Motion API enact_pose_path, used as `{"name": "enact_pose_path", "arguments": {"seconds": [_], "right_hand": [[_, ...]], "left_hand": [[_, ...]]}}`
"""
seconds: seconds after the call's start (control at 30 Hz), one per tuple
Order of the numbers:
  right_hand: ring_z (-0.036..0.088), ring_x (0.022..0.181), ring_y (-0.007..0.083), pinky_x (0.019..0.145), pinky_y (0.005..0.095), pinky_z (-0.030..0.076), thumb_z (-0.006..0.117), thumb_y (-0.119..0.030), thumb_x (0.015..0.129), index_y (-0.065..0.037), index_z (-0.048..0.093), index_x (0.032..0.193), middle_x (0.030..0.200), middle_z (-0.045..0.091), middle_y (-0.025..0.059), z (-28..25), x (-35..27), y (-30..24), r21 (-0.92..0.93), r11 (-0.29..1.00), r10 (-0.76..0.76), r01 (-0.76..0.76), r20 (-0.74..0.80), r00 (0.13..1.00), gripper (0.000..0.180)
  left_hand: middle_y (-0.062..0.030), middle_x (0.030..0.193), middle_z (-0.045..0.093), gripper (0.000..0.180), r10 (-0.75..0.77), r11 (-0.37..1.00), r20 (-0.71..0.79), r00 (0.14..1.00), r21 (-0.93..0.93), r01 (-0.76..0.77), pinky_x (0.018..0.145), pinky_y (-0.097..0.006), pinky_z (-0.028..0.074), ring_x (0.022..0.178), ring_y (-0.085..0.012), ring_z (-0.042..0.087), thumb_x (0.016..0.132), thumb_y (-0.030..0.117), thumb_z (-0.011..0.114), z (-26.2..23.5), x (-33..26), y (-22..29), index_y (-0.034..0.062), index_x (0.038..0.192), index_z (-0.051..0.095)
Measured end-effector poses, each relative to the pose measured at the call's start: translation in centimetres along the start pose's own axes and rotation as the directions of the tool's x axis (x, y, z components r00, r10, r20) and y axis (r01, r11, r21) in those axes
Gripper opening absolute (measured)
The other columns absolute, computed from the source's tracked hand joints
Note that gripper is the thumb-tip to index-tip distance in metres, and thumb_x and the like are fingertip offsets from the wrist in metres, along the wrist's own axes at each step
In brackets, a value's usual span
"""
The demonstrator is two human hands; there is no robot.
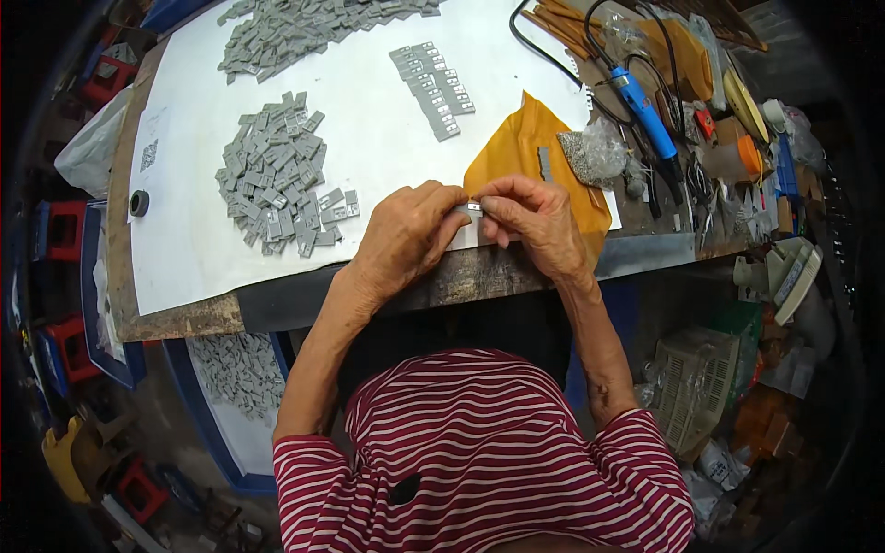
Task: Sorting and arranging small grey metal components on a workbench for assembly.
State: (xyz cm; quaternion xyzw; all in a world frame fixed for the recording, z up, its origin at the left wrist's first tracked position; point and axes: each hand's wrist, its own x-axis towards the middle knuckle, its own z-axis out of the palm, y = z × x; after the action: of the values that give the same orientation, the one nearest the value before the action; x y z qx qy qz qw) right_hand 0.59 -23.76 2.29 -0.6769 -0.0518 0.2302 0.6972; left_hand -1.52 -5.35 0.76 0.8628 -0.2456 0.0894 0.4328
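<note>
Near the front edge of the table, my left hand (412, 227) and my right hand (535, 221) meet around one small grey rectangular piece (474, 208). Fingertips of both hands pinch it from either side, and they cover much of it. Left of my hands lies a heap of similar grey pieces (272, 170), a few with their marked faces up. Farther off, several such pieces stand in neat overlapping rows (433, 88). Beneath my right hand spreads a yellow-orange sheet (502, 152) with a narrow grey strip (544, 163) on it.
A larger grey heap (304, 32) covers the far left of the white paper (184, 230). At right are a blue-handled corded tool (643, 109), a bag of small metal bits (590, 155) and clutter. A black ring (139, 203) sits at left. A blue tray (217, 433) of grey pieces is below.
</note>
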Motion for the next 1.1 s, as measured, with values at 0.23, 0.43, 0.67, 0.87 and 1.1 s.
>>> {"name": "enact_pose_path", "arguments": {"seconds": [0.23, 0.43, 0.67, 0.87, 1.1], "right_hand": [[0.048, 0.051, 0.0068, 0.047, 0.0184, 0.039, 0.053, -0.009, 0.087, 0.004, 0.06, 0.093, 0.066, 0.058, 0.0054, -0.2, 0.0, -0.1, -0.037, 0.997, -0.07, 0.066, -0.122, 0.99, 0.017], [0.048, 0.052, 0.0063, 0.048, 0.0174, 0.038, 0.053, -0.008, 0.086, 0.003, 0.059, 0.091, 0.065, 0.058, 0.0045, -0.9, -0.5, 0.8, -0.014, 0.996, -0.093, 0.092, -0.129, 0.987, 0.014], [0.052, 0.056, 0.007, 0.05, 0.0179, 0.04, 0.052, -0.006, 0.087, 0.006, 0.059, 0.093, 0.071, 0.058, 0.0056, -1.7, -1.6, 0.7, 0.014, 0.997, -0.072, 0.075, -0.133, 0.988, 0.015], [0.052, 0.057, 0.0075, 0.049, 0.018, 0.04, 0.051, -0.005, 0.087, 0.006, 0.059, 0.092, 0.073, 0.058, 0.0065, -2.3, -2.4, 0.5, -0.058, 0.997, -0.063, 0.054, -0.161, 0.985, 0.015], [0.053, 0.058, 0.0066, 0.05, 0.0171, 0.04, 0.051, -0.002, 0.086, 0.006, 0.059, 0.094, 0.073, 0.058, 0.0054, -1.8, -3.1, -1.2, -0.061, 0.997, -0.058, 0.05, -0.125, 0.99, 0.013]], "left_hand": [[-0.016, 0.08, 0.062, 0.013, -0.157, 0.987, -0.198, 0.968, -0.006, 0.159, 0.061, -0.036, 0.048, 0.069, -0.0302, 0.061, 0.076, 0.009, 0.062, -1.3, 2.5, -3.3, 0.0006, 0.086, 0.061], [-0.0153, 0.077, 0.062, 0.015, -0.285, 0.928, -0.341, 0.896, 0.134, 0.347, 0.063, -0.038, 0.048, 0.069, -0.0309, 0.061, 0.075, 0.015, 0.064, -2.3, 6.5, -8.3, 0.0022, 0.082, 0.063], [-0.0086, 0.082, 0.059, 0.015, -0.268, 0.785, -0.481, 0.835, 0.394, 0.479, 0.069, -0.04, 0.039, 0.079, -0.0257, 0.057, 0.076, 0.021, 0.064, -2.4, 9.8, -12.6, 0.0083, 0.082, 0.063], [-0.0075, 0.082, 0.06, 0.015, -0.273, 0.733, -0.494, 0.825, 0.449, 0.511, 0.069, -0.04, 0.04, 0.081, -0.0247, 0.057, 0.076, 0.023, 0.063, -2.5, 11.0, -14.6, 0.0105, 0.083, 0.065], [-0.0053, 0.082, 0.061, 0.012, -0.271, 0.719, -0.489, 0.829, 0.47, 0.512, 0.07, -0.041, 0.036, 0.082, -0.0226, 0.057, 0.075, 0.022, 0.065, -2.3, 11.6, -14.9, 0.0137, 0.084, 0.067]]}}
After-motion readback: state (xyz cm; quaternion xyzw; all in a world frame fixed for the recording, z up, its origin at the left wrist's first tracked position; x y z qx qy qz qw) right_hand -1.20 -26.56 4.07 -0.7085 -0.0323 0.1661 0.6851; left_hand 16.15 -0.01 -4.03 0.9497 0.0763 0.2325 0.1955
